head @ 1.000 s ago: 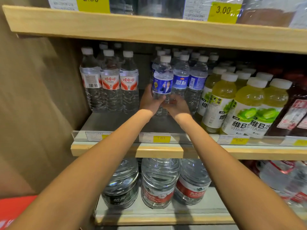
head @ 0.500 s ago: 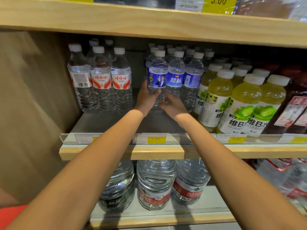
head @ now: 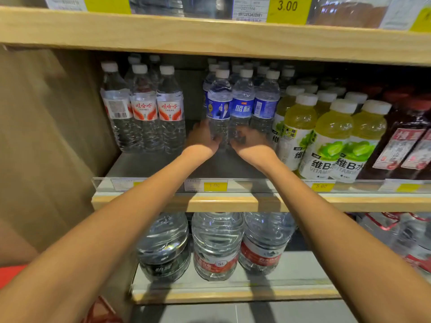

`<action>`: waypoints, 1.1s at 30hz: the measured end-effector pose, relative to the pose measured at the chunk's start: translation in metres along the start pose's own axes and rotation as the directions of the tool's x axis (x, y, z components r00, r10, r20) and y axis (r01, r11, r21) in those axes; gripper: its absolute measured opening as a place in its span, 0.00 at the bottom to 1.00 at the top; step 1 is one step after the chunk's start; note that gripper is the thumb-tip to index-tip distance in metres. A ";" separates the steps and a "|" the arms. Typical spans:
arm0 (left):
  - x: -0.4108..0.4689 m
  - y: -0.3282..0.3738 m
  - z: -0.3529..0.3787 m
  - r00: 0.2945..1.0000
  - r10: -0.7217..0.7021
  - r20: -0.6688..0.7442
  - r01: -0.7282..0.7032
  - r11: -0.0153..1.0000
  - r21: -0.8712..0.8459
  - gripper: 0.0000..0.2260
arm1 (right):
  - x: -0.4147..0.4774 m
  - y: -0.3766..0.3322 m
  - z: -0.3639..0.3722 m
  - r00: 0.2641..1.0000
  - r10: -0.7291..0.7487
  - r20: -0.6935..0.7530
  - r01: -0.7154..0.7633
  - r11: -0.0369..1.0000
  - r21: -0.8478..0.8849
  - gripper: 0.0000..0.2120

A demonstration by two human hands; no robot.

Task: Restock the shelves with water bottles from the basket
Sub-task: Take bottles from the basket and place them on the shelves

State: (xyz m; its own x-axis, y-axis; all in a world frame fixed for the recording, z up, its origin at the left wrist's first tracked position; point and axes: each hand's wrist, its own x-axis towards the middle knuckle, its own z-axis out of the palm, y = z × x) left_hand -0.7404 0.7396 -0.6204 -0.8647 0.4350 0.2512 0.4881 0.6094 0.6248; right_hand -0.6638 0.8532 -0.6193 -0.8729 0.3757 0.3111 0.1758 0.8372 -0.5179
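A blue-label water bottle (head: 219,108) with a white cap stands at the front of a row of like bottles (head: 265,103) on the middle shelf (head: 221,202). My left hand (head: 201,142) grips its lower part from the left. From the right, my right hand (head: 250,143) has its fingers curled against the same bottle's base, next to the second bottle (head: 242,106). Both hands are blurred. Red-label water bottles (head: 144,108) stand to the left, with a gap between the two groups.
Yellow vitamin drinks (head: 331,141) and red drinks (head: 405,145) fill the shelf's right side. Large water jugs (head: 215,245) stand on the lower shelf. A wooden side panel (head: 46,136) closes the left. A red basket edge (head: 11,273) shows at bottom left.
Both hands stay at the base of the front blue-label bottle, now a little lower on it. The view has shifted slightly.
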 end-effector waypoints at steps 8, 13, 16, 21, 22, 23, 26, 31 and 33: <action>-0.085 0.019 -0.015 0.983 0.177 -0.047 -0.101 0.740 0.665 0.21 | -0.061 0.002 -0.032 0.982 -0.188 -0.009 0.160 0.860 -0.484 0.20; -0.109 0.003 0.006 0.978 0.190 -0.091 -0.086 0.754 0.651 0.23 | -0.081 0.020 -0.015 0.965 -0.260 -0.002 0.223 0.833 -0.506 0.24; -0.119 -0.006 0.009 0.987 0.149 -0.054 -0.079 0.760 0.646 0.25 | -0.088 0.026 -0.011 0.967 -0.254 0.006 0.228 0.857 -0.461 0.26; -0.141 0.009 -0.008 0.996 0.004 0.090 -0.059 0.783 0.619 0.29 | -0.103 0.020 -0.027 0.960 -0.224 0.170 0.276 0.867 -0.415 0.29; -0.146 0.016 -0.014 0.992 -0.022 0.122 -0.059 0.782 0.620 0.29 | -0.106 0.015 -0.034 0.957 -0.201 0.210 0.271 0.875 -0.401 0.29; -0.151 0.023 -0.021 0.987 -0.040 0.154 -0.067 0.776 0.627 0.29 | -0.108 0.007 -0.044 0.953 -0.169 0.253 0.261 0.881 -0.395 0.29; -0.167 0.045 -0.047 0.966 -0.101 0.237 -0.074 0.770 0.633 0.27 | -0.116 -0.015 -0.073 0.928 -0.102 0.359 0.252 0.880 -0.402 0.26; -0.198 0.089 -0.109 0.931 -0.231 0.282 0.021 0.806 0.591 0.24 | -0.140 -0.056 -0.121 0.885 -0.055 0.463 0.247 0.898 -0.364 0.20; -0.213 0.106 -0.139 0.916 -0.266 0.301 0.039 0.805 0.592 0.23 | -0.149 -0.078 -0.146 0.843 -0.027 0.537 0.265 0.890 -0.372 0.21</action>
State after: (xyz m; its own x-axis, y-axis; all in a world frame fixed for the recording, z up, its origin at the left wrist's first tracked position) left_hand -0.5203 0.6197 -0.5050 -0.8859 0.4357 -0.1592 0.4291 0.9001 0.0752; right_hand -0.4812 0.7894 -0.5089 -0.9852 0.0806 -0.1513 0.0938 0.9922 -0.0821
